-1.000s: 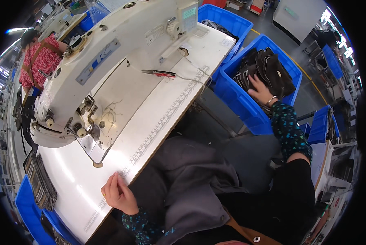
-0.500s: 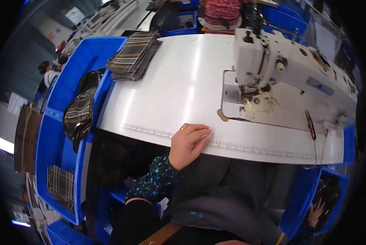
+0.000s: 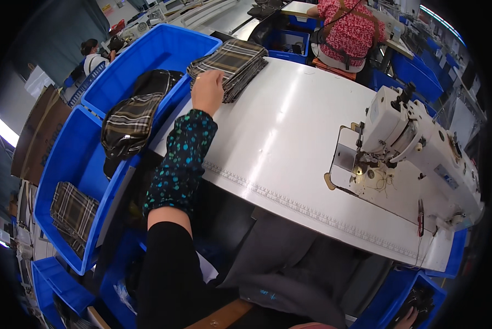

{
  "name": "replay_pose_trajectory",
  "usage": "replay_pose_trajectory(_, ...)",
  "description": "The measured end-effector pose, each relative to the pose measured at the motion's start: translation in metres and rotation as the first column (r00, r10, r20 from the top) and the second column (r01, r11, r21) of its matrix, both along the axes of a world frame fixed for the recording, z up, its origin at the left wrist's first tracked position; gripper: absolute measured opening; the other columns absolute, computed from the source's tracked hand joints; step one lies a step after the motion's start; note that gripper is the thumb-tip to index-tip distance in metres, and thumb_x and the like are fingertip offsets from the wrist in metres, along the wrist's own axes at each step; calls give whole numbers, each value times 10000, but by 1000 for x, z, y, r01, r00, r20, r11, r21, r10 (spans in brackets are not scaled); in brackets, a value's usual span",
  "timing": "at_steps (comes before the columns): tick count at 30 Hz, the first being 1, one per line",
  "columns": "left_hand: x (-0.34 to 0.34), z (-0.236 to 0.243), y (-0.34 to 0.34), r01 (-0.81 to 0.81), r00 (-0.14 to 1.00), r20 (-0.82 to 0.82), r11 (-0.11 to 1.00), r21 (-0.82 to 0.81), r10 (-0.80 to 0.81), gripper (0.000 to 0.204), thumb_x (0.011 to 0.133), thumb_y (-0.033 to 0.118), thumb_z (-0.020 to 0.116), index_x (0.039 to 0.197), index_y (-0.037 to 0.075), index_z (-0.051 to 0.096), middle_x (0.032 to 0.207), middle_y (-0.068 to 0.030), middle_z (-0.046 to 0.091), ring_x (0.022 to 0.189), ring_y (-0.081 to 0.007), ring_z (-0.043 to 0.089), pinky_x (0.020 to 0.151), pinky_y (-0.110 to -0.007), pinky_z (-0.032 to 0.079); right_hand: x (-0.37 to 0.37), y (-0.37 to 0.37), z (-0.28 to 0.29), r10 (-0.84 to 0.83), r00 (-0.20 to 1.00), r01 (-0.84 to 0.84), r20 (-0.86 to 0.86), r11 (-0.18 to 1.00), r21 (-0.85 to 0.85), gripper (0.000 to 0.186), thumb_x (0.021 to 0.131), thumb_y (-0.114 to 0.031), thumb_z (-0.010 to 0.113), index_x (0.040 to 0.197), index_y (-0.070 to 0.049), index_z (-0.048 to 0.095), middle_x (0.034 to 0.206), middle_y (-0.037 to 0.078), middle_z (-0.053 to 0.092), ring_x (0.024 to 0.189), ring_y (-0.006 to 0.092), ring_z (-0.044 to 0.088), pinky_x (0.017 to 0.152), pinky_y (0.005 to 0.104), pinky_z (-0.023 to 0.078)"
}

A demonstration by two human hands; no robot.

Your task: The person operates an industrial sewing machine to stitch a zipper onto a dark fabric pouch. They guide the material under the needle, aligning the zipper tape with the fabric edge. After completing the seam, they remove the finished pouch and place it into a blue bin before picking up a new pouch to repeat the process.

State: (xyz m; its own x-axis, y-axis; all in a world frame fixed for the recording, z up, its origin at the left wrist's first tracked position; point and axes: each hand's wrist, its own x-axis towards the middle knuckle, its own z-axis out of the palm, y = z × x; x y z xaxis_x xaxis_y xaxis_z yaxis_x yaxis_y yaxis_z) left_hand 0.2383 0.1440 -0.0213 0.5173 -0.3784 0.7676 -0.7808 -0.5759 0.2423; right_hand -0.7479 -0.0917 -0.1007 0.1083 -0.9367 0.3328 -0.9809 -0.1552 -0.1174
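Note:
My left hand (image 3: pixel 207 92), in a dark sleeve with teal dots, reaches over the near left corner of a stack of plaid fabric pieces (image 3: pixel 236 61) on the white table. Its fingers are curled together against the stack; whether a piece is pinched between them is hidden. At the lower right, my right hand (image 3: pixel 407 318) is partly cut off by the picture's edge. Its visible fingers are stretched out over dark pieces (image 3: pixel 421 296) in a blue bin (image 3: pixel 388 300).
A white sewing machine (image 3: pixel 421 137) stands on the table's right side, with small snips (image 3: pixel 421 217) near it. A ruler strip (image 3: pixel 306 207) follows the table's front edge. Blue bins (image 3: pixel 70 159) on the left hold plaid pieces (image 3: pixel 73 216); a plaid bundle (image 3: pixel 131 118) hangs over their edge.
My left hand has moved from the table's front edge, up and left to the plaid stack. The view has shifted and turned. My right hand remains at the lower right bin, now less visible.

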Motion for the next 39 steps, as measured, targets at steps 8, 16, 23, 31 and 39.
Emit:
replay_pose_trajectory(8, 34, 22, -8, -111, 916, -322, 922, 370, 239, 249, 905, 332, 801, 953, 97, 735, 1011, -124, 735, 1038, -347, 694, 854, -481, 535, 159, 20, 54, 326, 864, -338, -384, 940, 38, 513, 1065, -438, 578, 1356, -31, 691, 1488, 224, 607, 1289, 399, 621, 1077, 565, 441)
replay_pose_trajectory(16, -120, 26, -24, 661, 491, -823, 737, 139, -285, 463, 1039, 430, 647, 970, -20, 733, 866, -147, 755, 799, -287, 719, 756, -415, 556, 242, 20, 35, 718, 688, -723, -104, 690, -21, 334, 1025, -127, 600, 1324, 19, 631, 1517, 247, 558, 1380, 485, 514, 1212, 595, 333)
replay_pose_trajectory(23, -240, -36, -52, 529, -295, -818, 628, -571, -494, 271, 1068, 309, 665, 1182, 63, 649, 1032, 8, 649, 898, -77, 623, 721, -250, 541, 486, 125, 56, 971, 197, -978, 138, 203, -36, 686, 922, -368, 765, 1492, -50, 558, 1556, 196, 533, 1330, 405, 566, 1142, 589, 401)
replay_pose_trajectory(31, -158, 24, 75, 473, 834, -342, 880, 37, -434, 280, 889, 167, 825, 1137, 75, 733, 1193, -128, 707, 1130, -327, 659, 998, -423, 524, 530, 97, 28, 957, 262, -965, 126, 261, 24, 635, 901, -445, 762, 1360, -23, 643, 1523, 195, 573, 1430, 418, 500, 1188, 601, 342)
replay_pose_trajectory(39, -83, 56, 256, -554, 797, -66, 771, 313, 600, 318, 898, 325, 808, 1081, 68, 769, 1042, -112, 755, 1038, -295, 704, 919, -456, 522, 508, 72, 23, 933, 319, -948, 166, 317, 41, 694, 918, -426, 757, 1443, -17, 559, 1570, 188, 535, 1479, 419, 447, 1222, 592, 305)
